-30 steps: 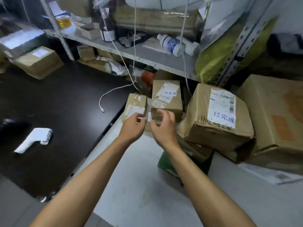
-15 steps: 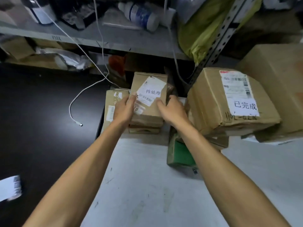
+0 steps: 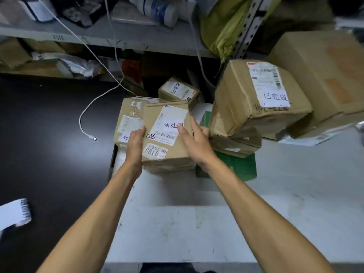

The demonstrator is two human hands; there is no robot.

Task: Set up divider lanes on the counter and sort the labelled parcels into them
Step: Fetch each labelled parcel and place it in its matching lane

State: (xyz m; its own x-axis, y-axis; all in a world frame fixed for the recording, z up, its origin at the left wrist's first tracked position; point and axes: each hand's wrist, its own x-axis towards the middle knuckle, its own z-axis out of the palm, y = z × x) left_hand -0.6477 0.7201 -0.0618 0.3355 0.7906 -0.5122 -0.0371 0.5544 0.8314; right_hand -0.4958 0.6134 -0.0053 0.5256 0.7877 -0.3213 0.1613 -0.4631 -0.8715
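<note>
A small brown parcel point(image 3: 165, 138) with a white handwritten label and "08" inked on it is held between both hands above the white counter point(image 3: 216, 223). My left hand point(image 3: 136, 146) grips its left side and my right hand point(image 3: 194, 140) grips its right side, thumb on the label. Another labelled parcel point(image 3: 128, 123) lies just left of it, partly hidden. A smaller labelled parcel point(image 3: 178, 91) sits behind. A large labelled parcel point(image 3: 256, 95) rests tilted on a flatter box at the right.
A green box point(image 3: 236, 166) lies under the right-hand stack. A big plain carton point(image 3: 325, 75) stands far right. A black surface point(image 3: 49, 144) with a white cable point(image 3: 86, 117) lies left. A metal shelf point(image 3: 118, 36) with bottles and bags hangs above.
Both hands closed on the "08" parcel and drew it toward me, uncovering the smaller labelled parcel behind it. The view tipped further down.
</note>
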